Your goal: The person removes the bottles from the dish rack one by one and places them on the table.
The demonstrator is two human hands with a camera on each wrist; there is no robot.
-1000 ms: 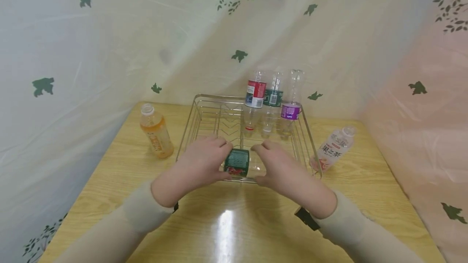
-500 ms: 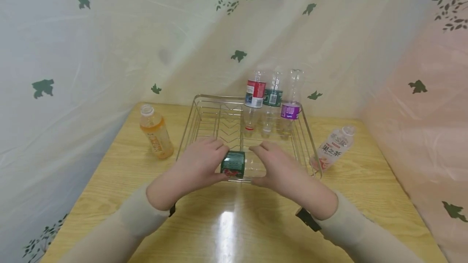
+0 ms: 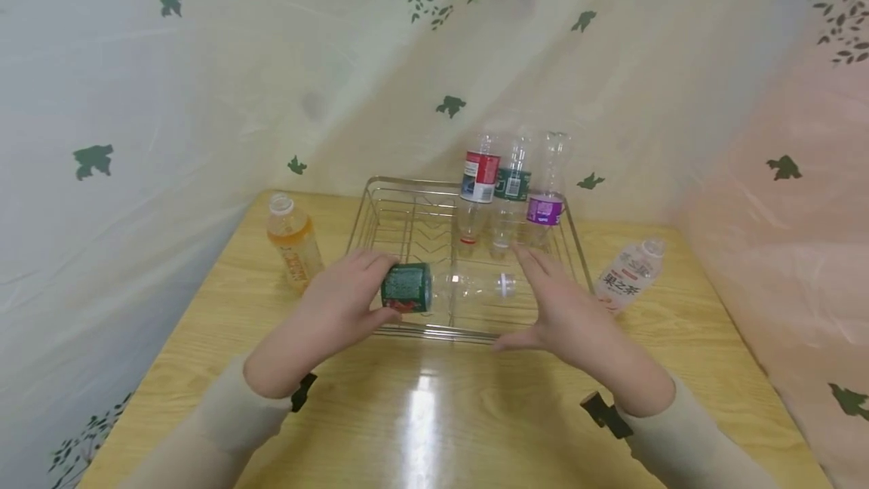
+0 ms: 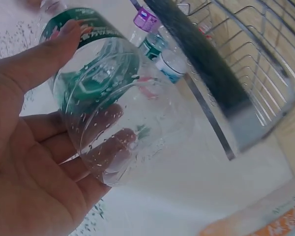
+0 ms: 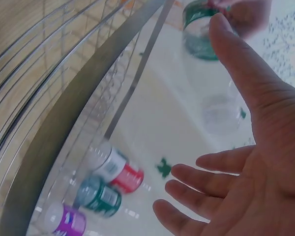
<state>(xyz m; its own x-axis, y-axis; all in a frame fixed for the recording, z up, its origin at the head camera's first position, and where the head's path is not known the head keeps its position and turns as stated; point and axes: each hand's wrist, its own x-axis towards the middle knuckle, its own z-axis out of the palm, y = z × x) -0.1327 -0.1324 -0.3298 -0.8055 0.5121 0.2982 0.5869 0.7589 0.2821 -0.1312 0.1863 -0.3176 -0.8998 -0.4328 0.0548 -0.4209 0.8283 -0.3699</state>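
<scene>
My left hand (image 3: 342, 296) grips a clear plastic bottle (image 3: 406, 287) by its green-labelled lower part. The bottle lies sideways above the front of a wire rack (image 3: 434, 334), with its white-ringed neck pointing right. In the left wrist view the thumb presses on the green label, and the fingers show through the wet-looking clear base. My right hand (image 3: 570, 319) is spread and apart from the bottle, just right of its neck. The right wrist view shows this palm with nothing in it, the bottle (image 5: 201, 32) blurred beyond the thumb.
Three bottles stand neck down at the rack's back right: red-labelled (image 3: 480, 176), green-labelled (image 3: 512, 183) and purple-labelled (image 3: 545, 210). An orange-tinted bottle (image 3: 295, 247) stands left of the rack. A pale tea bottle (image 3: 627, 278) stands to its right. A patterned curtain (image 3: 305, 59) hangs behind the table (image 3: 502, 413).
My right hand has come off the bottle's neck end and moved right, its fingers spreading. My left hand has drawn the bottle left, bringing its neck into sight.
</scene>
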